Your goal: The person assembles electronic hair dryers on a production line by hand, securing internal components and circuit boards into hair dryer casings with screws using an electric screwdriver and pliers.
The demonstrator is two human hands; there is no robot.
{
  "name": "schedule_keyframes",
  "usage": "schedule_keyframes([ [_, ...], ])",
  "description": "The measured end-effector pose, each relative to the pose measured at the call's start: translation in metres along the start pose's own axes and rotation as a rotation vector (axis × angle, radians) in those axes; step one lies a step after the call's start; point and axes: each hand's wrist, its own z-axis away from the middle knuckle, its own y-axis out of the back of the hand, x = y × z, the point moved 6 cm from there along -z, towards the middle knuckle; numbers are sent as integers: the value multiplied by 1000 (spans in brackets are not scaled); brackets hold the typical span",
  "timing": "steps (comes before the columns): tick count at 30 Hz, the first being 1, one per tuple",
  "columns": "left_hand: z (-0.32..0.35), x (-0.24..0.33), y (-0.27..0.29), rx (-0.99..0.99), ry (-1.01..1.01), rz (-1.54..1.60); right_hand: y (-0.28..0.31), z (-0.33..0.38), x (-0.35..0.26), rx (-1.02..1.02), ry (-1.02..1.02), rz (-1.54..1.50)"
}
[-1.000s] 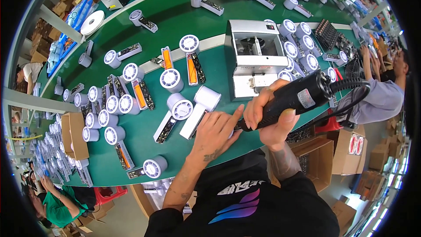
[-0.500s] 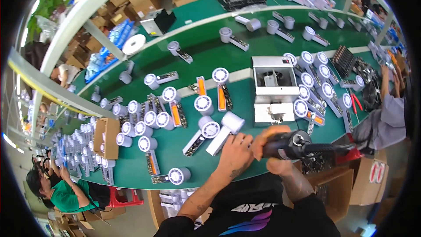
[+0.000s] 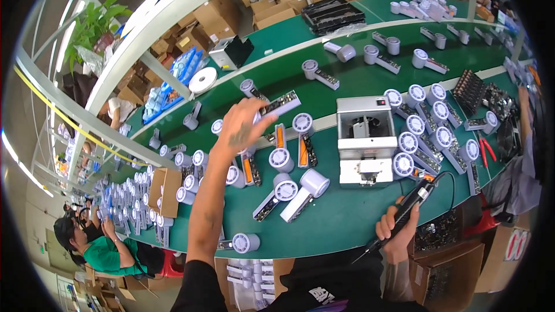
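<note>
My left hand [image 3: 241, 127] reaches out over the dark green belt, fingers bent round a pale lavender handheld fan [image 3: 283, 105]. Its open handle, with the circuit board showing, points away to the right; the palm mostly hides its round head. In my right hand [image 3: 398, 228], by the table's front edge, is a black electric screwdriver [image 3: 406, 208], its thin bit slanting down to the left. Between my hands two fans, a face-up one [image 3: 285, 188] and a face-down one [image 3: 314, 184], lie on the green table [image 3: 341, 219].
A silver-white machine [image 3: 367, 138] stands beyond the screwdriver, with several fans crowded at its right. Red-handled pliers [image 3: 487, 150] lie further right. A cardboard box [image 3: 165, 192] sits among fans on the left. A person in green [image 3: 107, 260] works at far left.
My left hand has left the screwdriver's side and swung forward and left over the belt, a fan now showing in it. My right hand has lowered the screwdriver and turned its bit down left.
</note>
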Motion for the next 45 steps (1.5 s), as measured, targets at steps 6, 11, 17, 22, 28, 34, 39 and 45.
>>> schedule_keyframes([
  [6, -51, -89, -131, -392, 210, -106, 2, -7, 1, -38, -24, 14],
  [11, -52, -105, -157, -243, 202, 234, 4, -1, 1, -4, -42, 11],
  [17, -35, -186, -117, -247, 64, -222, 10, -3, 3, 44, -94, 0],
  [22, -30, -247, -132, -388, -63, -187, 8, -9, 8, 52, -114, -45],
  [28, -78, -234, -173, -692, 3, -240, 17, -3, -2, 113, -34, -36],
  [34, -70, -243, -164, -659, -220, -194, 19, -8, 5, -94, -133, -90],
  [39, -69, -234, -151, -595, -48, -85, 4, -4, 0, -93, -68, -138],
  [45, -50, -232, -91, -125, -96, 78, 1, -1, 1, -81, -91, -51],
])
